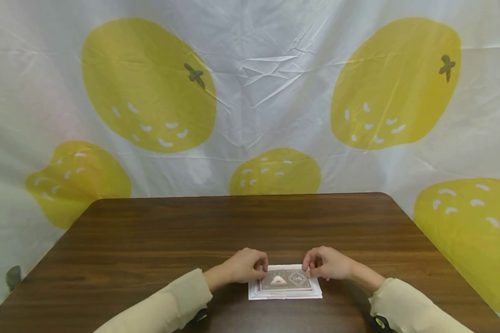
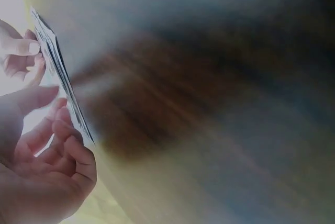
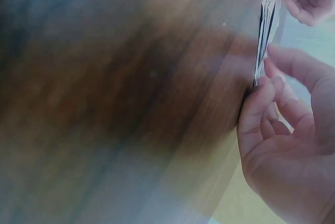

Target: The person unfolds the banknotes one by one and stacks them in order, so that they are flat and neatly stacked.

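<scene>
A flat stack of white-edged paper sheets (image 1: 285, 296) lies on the table near its front edge. On top is a smaller brown printed sheet (image 1: 287, 283) with a pale triangular figure and a diamond-shaped emblem. My left hand (image 1: 243, 265) pinches the left edge of this brown sheet between thumb and curled fingers. At its far right corner, my right hand (image 1: 330, 263) pinches it with thumb and forefinger. Both wrist views show the stack (image 2: 62, 72) edge-on as several thin layers, with fingertips right at its side.
The brown wood-grain table (image 1: 170, 240) extends away to rounded back corners. Behind it hangs a white cloth (image 1: 270, 111) printed with large yellow fruit. A small dark rounded object (image 1: 13, 277) shows beyond the table's left edge.
</scene>
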Demonstrator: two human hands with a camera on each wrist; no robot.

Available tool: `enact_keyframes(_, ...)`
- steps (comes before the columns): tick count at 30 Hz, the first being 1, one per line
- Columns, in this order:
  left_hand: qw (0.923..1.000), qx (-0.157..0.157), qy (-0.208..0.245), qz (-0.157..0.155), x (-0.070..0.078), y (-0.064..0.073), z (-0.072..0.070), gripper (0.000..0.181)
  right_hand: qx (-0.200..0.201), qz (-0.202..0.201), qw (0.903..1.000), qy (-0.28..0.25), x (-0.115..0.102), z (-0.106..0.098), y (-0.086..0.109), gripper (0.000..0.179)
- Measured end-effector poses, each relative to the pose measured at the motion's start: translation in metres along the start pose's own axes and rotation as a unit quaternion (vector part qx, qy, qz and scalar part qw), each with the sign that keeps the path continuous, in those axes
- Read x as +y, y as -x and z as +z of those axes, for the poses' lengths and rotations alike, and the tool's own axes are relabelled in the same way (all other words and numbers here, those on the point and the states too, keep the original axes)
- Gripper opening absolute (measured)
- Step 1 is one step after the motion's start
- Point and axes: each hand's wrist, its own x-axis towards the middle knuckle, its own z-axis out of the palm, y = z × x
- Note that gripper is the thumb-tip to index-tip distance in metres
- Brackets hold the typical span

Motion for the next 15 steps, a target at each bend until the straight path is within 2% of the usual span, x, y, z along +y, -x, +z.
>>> enact_keyframes(5,0.9997,-0.022,-0.005,-0.006,0.0003,0.0016,0.0012,0.025,0.011,-0.023,0.9977,0.063,-0.0037,0.0024,0.0014,0.014)
enact_keyframes(10,0.9994,-0.029,-0.016,-0.013,0.0014,0.0014,0.0006,0.027,0.029,-0.049,0.99,0.129,-0.0044,0.004,0.0007,0.021)
enact_keyframes(15,0.9995,-0.026,-0.007,-0.016,0.0026,0.0023,-0.0003,0.028,0.031,-0.05,0.9909,0.121,-0.0059,0.0032,0.0014,0.021)
